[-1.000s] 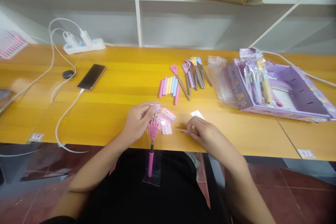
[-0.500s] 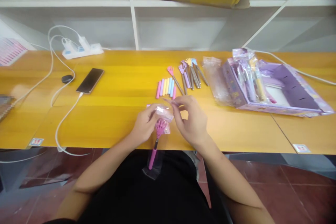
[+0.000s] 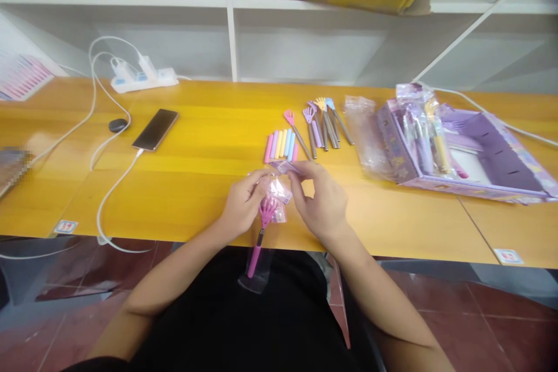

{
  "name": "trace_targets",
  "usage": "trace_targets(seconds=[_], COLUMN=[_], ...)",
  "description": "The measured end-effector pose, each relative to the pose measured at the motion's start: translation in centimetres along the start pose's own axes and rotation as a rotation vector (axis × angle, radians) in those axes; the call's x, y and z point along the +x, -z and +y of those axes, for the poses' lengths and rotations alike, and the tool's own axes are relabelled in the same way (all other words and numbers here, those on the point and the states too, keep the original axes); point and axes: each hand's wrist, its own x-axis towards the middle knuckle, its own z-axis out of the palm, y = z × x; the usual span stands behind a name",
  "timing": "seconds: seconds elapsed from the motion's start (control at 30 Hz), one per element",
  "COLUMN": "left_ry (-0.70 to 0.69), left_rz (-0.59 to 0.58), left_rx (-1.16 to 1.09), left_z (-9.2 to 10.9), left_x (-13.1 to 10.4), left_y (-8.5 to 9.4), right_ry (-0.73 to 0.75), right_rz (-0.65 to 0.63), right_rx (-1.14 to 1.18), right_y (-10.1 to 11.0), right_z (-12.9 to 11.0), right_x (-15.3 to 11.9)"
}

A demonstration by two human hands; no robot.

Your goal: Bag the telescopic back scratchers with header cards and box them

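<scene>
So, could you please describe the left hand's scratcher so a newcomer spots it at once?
At the near edge of the table, the left hand holds a clear bag. Inside is the scratcher; unlike the loose pink one beyond, it has a pink grip.

On my feed I read 39, second digit uncertain, on the bench's (image 3: 209, 128) front-left sticker (image 3: 65, 226); its front-right label (image 3: 508, 256) is too blurred.

Both hands (image 3: 243, 202) (image 3: 322, 202) pinched, close together
</scene>
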Motion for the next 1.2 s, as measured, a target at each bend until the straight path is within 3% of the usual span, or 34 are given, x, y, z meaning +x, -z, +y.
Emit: trace_targets(seconds=[0.17, 0.5, 1.2], left_ry=[0.024, -0.002, 0.017], left_rz=[-0.027, -0.028, -0.034], left_rx=[-0.060, -0.202, -0.185], left_z=[-0.5, -0.7, -1.2], left_x=[0.0, 0.3, 0.0], left_y=[-0.1, 0.0, 0.1], right_ry=[-0.156, 0.046, 0.073], right_rz=[-0.088, -0.137, -0.195], right_rx=[0.133, 0.144, 0.180], right_y=[0.5, 0.8, 0.9], right_z=[0.2, 0.7, 1.2], right_x=[0.8, 2.5, 2.0])
